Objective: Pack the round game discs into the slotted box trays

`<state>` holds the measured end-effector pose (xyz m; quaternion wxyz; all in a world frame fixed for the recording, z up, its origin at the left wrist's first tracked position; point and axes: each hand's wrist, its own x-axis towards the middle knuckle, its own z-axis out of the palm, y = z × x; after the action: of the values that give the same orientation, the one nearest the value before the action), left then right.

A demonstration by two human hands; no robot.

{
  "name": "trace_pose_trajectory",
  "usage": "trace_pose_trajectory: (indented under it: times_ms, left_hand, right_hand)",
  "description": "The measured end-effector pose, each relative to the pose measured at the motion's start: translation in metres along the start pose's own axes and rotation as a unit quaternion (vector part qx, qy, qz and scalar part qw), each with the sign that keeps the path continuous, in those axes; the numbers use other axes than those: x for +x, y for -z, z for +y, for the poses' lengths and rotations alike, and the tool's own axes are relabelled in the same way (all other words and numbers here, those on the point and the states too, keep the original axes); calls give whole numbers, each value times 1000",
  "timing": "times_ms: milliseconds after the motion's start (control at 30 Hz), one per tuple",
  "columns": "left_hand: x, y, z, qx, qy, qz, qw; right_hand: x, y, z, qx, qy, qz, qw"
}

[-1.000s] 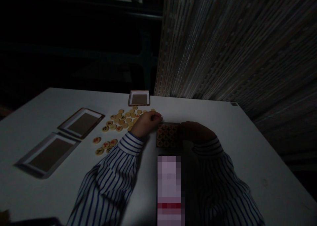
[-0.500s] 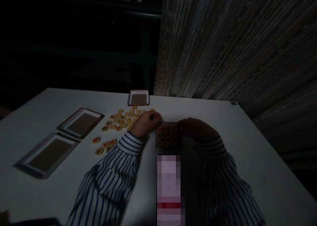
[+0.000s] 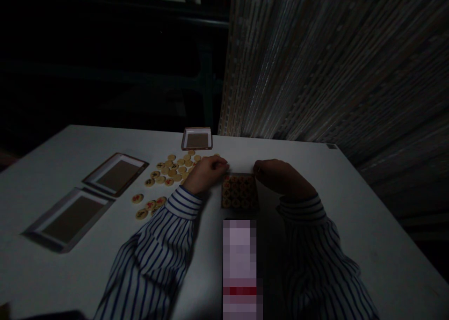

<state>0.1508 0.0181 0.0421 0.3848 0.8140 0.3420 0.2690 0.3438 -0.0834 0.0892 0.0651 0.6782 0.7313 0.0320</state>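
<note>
A small square box (image 3: 239, 192) packed with round wooden game discs lies on the white table (image 3: 351, 226) in front of me. My left hand (image 3: 206, 172) rests at the box's far left corner, fingers curled together, tips at the rim. At the far right corner sits my right hand (image 3: 278, 176), fingers bent and pinched near the rim; what they hold, if anything, is too dark to make out. Both arms wear a striped shirt. Many loose tan discs (image 3: 171, 170) with red or black marks lie scattered left of my left hand.
A small empty box tray (image 3: 197, 138) stands beyond the discs. Two larger flat trays (image 3: 115, 173) (image 3: 68, 219) lie at the left. A tall ribbed stack (image 3: 333, 62) rises behind the table's right half. The room is very dark.
My right hand has slid from over the box to its far right corner, uncovering the discs inside. My left hand has barely moved.
</note>
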Motion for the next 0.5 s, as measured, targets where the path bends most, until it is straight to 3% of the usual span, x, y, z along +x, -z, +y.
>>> trace_pose_trajectory:
  times_ms: [500]
  left_hand:
    - [1, -3, 0, -12, -3, 14, 1000]
  right_hand:
    - [5, 1, -1, 20, -2, 69, 997]
